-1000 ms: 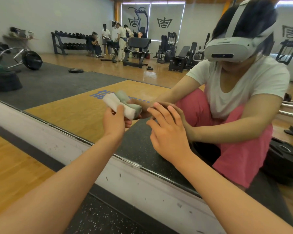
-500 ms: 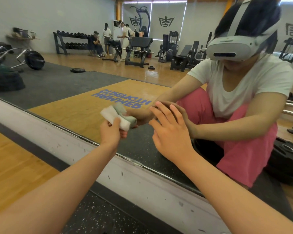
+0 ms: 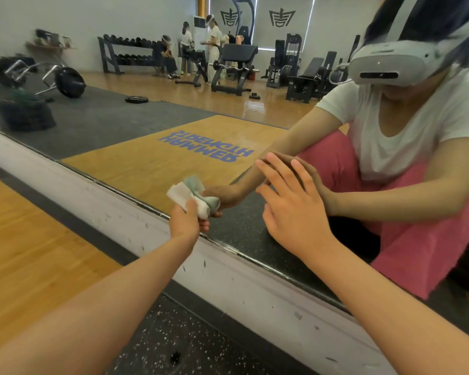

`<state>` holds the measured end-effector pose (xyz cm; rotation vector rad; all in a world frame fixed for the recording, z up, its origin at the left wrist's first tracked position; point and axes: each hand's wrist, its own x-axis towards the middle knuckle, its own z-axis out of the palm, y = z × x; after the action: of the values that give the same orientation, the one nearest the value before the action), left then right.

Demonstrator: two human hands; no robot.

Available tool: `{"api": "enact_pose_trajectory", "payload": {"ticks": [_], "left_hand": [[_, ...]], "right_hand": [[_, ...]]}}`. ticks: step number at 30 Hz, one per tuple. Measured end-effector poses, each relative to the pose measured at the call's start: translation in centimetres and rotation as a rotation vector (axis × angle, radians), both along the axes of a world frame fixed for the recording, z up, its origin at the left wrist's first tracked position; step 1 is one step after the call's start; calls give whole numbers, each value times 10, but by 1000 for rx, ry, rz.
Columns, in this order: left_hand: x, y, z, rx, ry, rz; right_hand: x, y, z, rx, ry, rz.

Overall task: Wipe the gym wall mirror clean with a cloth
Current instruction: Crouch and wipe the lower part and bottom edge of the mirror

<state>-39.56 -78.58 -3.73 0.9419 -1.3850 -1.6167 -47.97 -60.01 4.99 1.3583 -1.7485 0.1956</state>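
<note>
The left hand (image 3: 186,221) grips a bunched white cloth (image 3: 186,196) against the mirror (image 3: 146,147), just above its bottom edge; the cloth's long axis slants upper left to lower right — one end jutting past the thumb; the right hand (image 3: 293,209) rests flat on the glass nearby, fingers (image 3: 274,175) straight and spread.

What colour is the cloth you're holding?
The cloth is white, shown best in the head view.
</note>
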Motion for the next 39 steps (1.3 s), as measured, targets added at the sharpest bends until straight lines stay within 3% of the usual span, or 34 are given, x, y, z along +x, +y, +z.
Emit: {"api": "enact_pose_trajectory", "payload": {"ticks": [5, 10, 16, 30, 35, 39], "left_hand": [[6, -1, -41, 172, -148, -93], [3, 2, -21, 264, -79, -133], [1, -1, 18, 165, -15, -142], [15, 6, 7, 209, -224, -276], [9, 10, 38, 101, -110, -194], [17, 15, 79, 13, -16, -251]], "right_hand": [[0, 0, 1, -4, -5, 12], [-4, 1, 1, -1, 23, 18], [-1, -1, 0, -8, 28, 13], [-8, 20, -3, 151, 56, -52], [-5, 19, -1, 222, 23, -109], [6, 15, 4, 192, -22, -120]]}}
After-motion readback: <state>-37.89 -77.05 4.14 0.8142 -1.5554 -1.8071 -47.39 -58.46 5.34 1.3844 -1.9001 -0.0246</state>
